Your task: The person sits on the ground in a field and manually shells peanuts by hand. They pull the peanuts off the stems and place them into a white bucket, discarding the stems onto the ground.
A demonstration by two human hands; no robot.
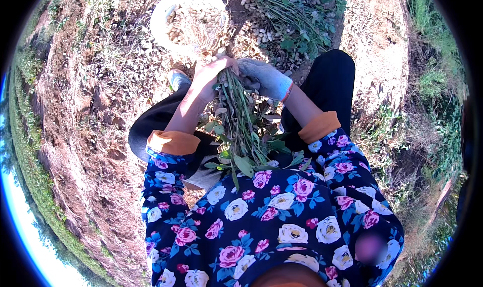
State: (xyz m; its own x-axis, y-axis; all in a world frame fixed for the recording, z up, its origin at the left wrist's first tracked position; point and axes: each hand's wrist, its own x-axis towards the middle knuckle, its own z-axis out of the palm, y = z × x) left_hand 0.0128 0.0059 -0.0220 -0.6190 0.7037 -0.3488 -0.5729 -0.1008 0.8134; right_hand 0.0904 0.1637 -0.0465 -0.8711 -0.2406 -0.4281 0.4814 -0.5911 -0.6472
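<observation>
While my bare left hand [211, 74] grips the plant bundle [237, 108] on the near side of the white bowl [160, 23], its roots [204, 41] overhang the rim.

My left fingers are closed round the stems; my gloved right hand [265, 79] curls beside them, and I cannot tell whether it pinches anything. I'd judge it best to hold firmly near the roots and keep them over the bowl, so loose pods drop among the pods [201, 14] inside. Right of the bowl lies a heap of plants [307, 23]; the tangled roots partly cover its opening and could hamper my fingers.
</observation>
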